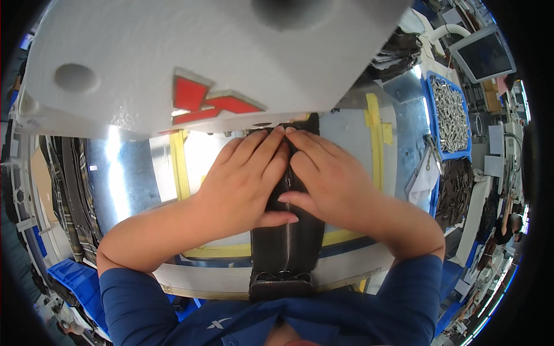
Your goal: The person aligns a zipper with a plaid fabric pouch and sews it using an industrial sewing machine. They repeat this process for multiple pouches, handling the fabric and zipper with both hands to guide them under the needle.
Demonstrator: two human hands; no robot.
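Observation:
A long black piece of leather-like material (310, 239) with a metal zipper (288, 248) down its middle lies on the work surface, its near end by my body. My left hand (245, 179) rests flat on its left side and my right hand (332, 179) on its right side. Both have fingers stretched forward, the index fingertips almost meeting beside the zipper line. Each thumb points inward over the piece. Just beyond the fingertips, the big white machine head (138, 46) with a red emblem overhangs the far end of the piece and hides what is under it.
Yellow tape (375, 138) borders the pale work plate. To the right are a blue tray (429, 95) of silvery metal parts, snips (431, 151) on a white cloth, stacked dark pieces (456, 193) and a screen (485, 55). Striped cloth (69, 196) and a blue crate (78, 288) stand left.

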